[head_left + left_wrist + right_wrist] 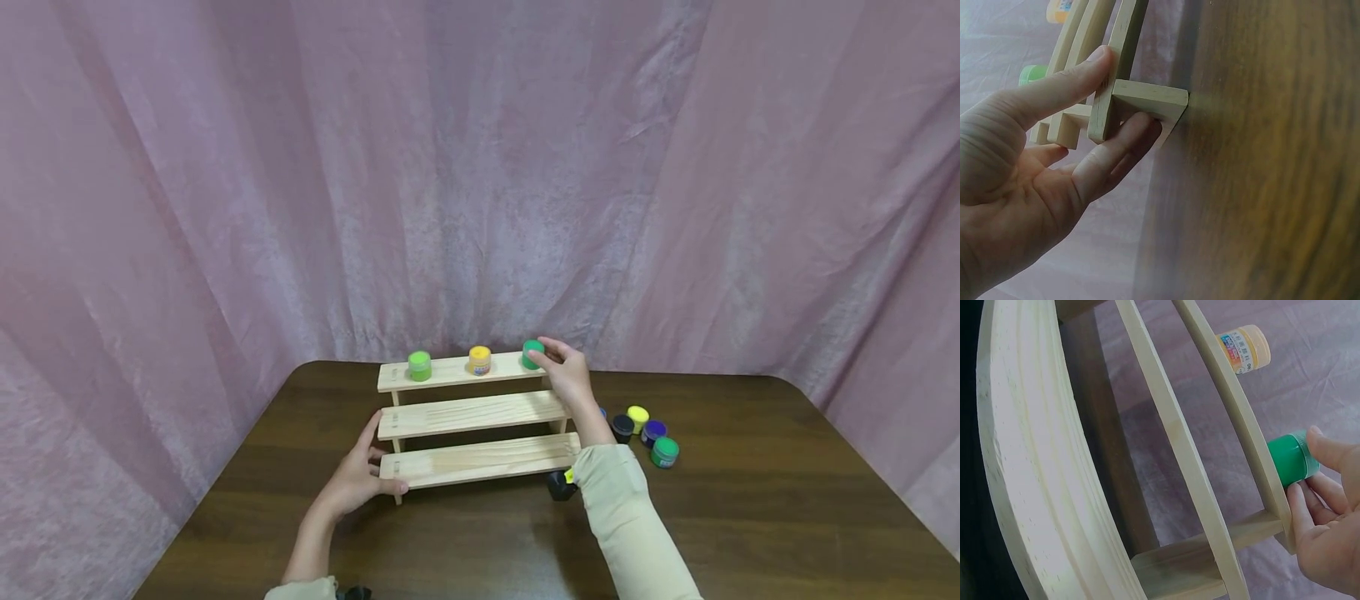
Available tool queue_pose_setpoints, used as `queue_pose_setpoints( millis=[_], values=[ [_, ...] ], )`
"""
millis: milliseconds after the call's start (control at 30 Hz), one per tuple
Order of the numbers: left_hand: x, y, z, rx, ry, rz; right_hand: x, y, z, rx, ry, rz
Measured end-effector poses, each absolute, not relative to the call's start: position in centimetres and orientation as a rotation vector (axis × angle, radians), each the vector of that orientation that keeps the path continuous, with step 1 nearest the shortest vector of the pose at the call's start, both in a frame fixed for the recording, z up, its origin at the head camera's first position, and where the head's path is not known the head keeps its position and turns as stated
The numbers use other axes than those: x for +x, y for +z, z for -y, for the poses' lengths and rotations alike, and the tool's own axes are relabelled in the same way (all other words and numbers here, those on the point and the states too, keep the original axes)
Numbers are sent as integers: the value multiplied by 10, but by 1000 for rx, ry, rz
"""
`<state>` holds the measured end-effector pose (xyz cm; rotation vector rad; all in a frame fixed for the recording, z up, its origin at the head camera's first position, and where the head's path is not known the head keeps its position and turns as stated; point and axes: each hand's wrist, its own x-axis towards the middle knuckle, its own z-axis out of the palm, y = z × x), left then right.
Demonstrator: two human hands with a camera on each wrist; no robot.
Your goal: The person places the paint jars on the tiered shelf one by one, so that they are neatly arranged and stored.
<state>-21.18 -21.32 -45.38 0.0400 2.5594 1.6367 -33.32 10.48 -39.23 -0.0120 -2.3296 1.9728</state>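
A three-tier wooden shelf (480, 458) stands on the table. My left hand (356, 475) grips its left end, thumb over the lowest plank (1124, 44) and fingers beneath it. On the right end of the top tier sits a green paint jar (532, 354), which my right hand (567, 379) holds between thumb and fingers. In the right wrist view, that jar (1288, 459) has its base against the top plank (1235, 394). A light green paint jar (420, 367) and an orange-yellow paint jar (480, 361) stand farther left on the same tier.
Right of the shelf are several more jars: yellow (637, 418), black (622, 428), purple (654, 433), green (664, 452) and a partly hidden blue one (603, 412). A black object (561, 485) shows beneath my right sleeve. Pink curtain (480, 167) hangs behind the table.
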Motion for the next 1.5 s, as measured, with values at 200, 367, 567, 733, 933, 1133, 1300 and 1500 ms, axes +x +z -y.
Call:
queue_pose_setpoints(
  millis=[200,367,567,733,933,1133,1300,1500],
  values=[
    [-212,-457,213,38,1642,-2544,-329,-395,-105,-37,1960,2332],
    [-216,-459,212,44,1662,-2544,-327,-393,-106,-38,1931,2279],
    [-214,-461,212,32,1653,-2538,-318,-387,-111,-74,1914,2173],
    [-216,-460,214,51,1655,-2553,-311,-379,-120,-57,1911,2097],
    [-219,-460,217,49,1653,-2561,-298,-373,-134,-43,1903,2149],
    [-218,-461,220,77,1659,-2543,-282,-378,-146,-68,1915,2070],
    [-218,-457,221,67,1658,-2543,-271,-379,-155,-101,1959,2031],
    [-217,-455,222,56,1642,-2543,-261,-386,-165,-149,1985,2045]
  ],
)
